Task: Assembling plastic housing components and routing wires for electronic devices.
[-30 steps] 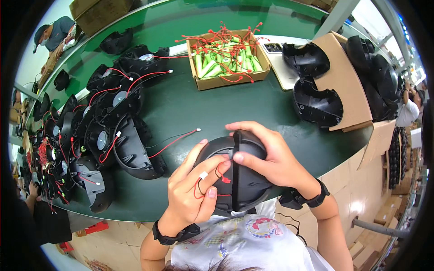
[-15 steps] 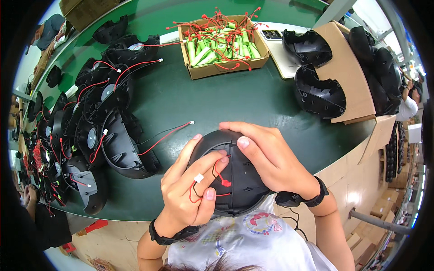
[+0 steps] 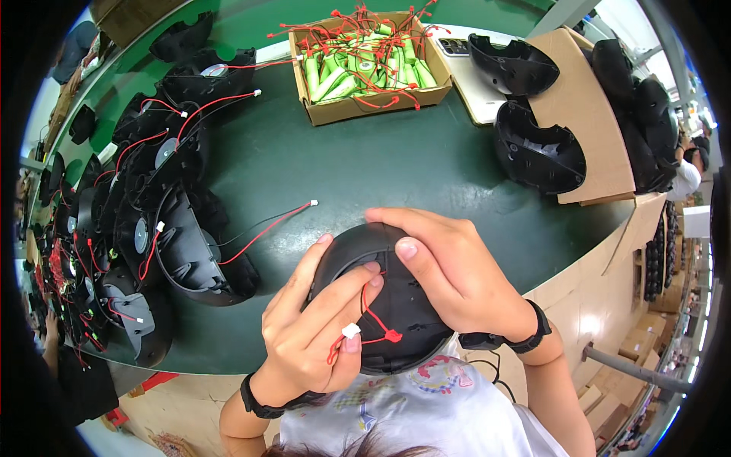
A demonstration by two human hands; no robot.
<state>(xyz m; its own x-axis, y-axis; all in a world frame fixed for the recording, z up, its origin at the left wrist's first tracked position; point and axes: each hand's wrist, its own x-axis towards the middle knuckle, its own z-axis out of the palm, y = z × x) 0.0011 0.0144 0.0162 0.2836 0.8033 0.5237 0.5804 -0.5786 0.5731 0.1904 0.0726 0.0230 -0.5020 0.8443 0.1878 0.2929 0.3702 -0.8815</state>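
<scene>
A black round plastic housing (image 3: 403,301) is held between my two hands close in front of my body. My right hand (image 3: 468,278) curves around its right side, with the thumb on top near the seam. On the other side my left hand (image 3: 304,331) grips the rim; its index and middle fingers press at an opening. A red plug (image 3: 393,335) on red and black wires lies over the housing. Beside it a white connector (image 3: 350,330) on a red wire sits at my left thumb. What lies beneath the left fingers is hidden.
Several black half shells (image 3: 194,251) with wired connectors crowd the green table's left side. A cardboard box (image 3: 358,114) of green wrapped cells with red plugs stands at the back. Two more shells (image 3: 539,145) lie at the right beside a cardboard carton (image 3: 582,114).
The housing has turned slightly and shifted a little left in my hands. The white connector and the red plug have moved right and down. Both hands keep their grip.
</scene>
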